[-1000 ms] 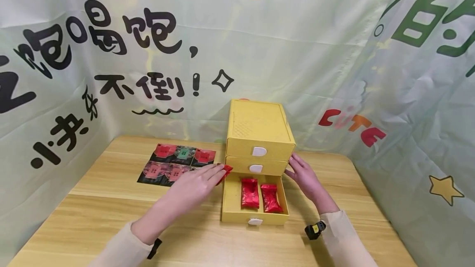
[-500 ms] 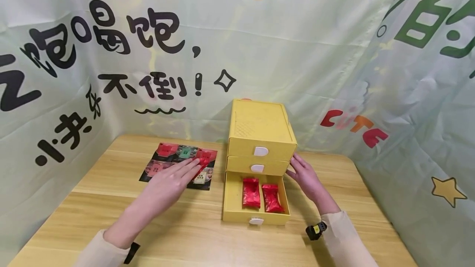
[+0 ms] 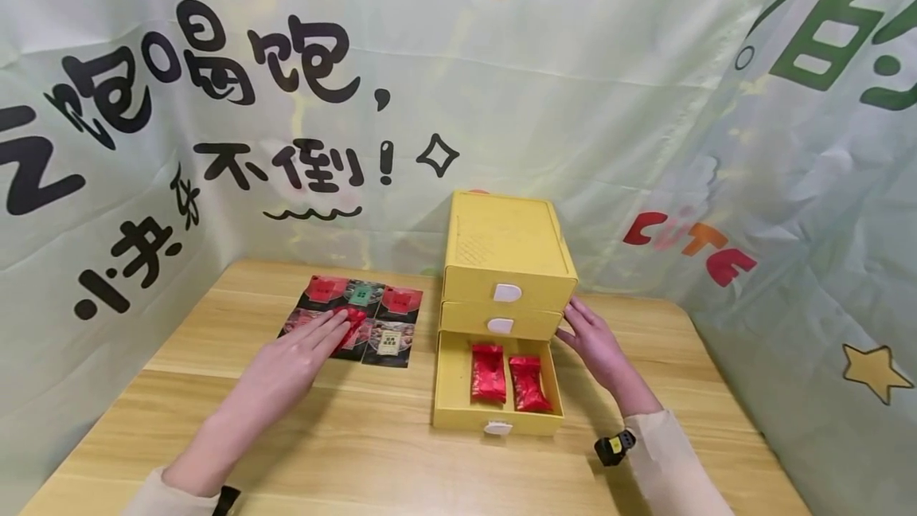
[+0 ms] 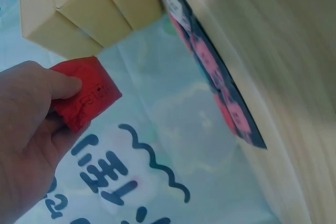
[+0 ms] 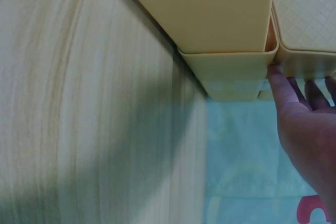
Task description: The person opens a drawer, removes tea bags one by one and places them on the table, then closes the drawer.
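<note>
My left hand (image 3: 290, 361) pinches a small red wrapped packet (image 4: 89, 93) between thumb and fingers, above a dark sheet (image 3: 390, 345) printed with red, green and pale pictures. In the left wrist view the thumb lies across the packet's face. My right hand (image 3: 593, 341) rests its straight fingers against the right side of a yellow drawer box (image 3: 505, 241). The right wrist view has those fingertips at the box's side. The bottom drawer (image 3: 451, 388) is pulled out, and inside it lie two red packets (image 3: 489, 374), side by side. Two upper drawers are closed.
The wooden table (image 3: 387, 468) carries the box at centre right and the sheet at back left. A printed cloth (image 3: 401, 46) hangs close behind and on both sides. White tabs (image 3: 497, 428) mark the drawer fronts.
My left hand has moved left with the red packet, from beside the drawer box to over the printed sheet. The right hand stays against the box.
</note>
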Available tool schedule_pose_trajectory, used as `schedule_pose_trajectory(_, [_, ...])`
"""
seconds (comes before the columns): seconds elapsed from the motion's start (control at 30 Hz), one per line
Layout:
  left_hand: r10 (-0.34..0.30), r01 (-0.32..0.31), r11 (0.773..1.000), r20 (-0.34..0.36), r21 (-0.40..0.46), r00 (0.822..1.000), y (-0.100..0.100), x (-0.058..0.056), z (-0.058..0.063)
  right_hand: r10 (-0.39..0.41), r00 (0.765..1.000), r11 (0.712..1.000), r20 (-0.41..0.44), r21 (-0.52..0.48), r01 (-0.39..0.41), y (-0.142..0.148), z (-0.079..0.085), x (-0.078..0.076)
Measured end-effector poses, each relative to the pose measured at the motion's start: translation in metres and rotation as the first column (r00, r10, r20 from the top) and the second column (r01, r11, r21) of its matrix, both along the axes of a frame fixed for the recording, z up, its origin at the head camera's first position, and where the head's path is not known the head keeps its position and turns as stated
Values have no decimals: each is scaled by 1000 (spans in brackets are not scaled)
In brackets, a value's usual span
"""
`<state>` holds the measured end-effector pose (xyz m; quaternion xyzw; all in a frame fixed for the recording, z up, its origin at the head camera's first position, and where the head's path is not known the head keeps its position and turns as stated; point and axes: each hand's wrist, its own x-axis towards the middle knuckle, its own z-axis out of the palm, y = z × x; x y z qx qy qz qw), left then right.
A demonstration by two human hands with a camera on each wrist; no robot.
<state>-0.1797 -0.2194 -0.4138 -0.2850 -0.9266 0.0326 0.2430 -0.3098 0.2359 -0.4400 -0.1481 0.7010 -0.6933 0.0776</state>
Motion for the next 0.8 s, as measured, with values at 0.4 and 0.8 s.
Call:
schedule_pose_trajectory(0.4, [85, -82, 995, 61, -48, 995, -32, 1, -7, 7, 1000, 1000, 2, 13, -7, 3, -1, 0])
schedule_pose_trajectory(0.8, [129, -119, 987, 93, -106, 987, -48, -1, -24, 9, 1000, 1000, -2, -11, -9, 2, -1, 0])
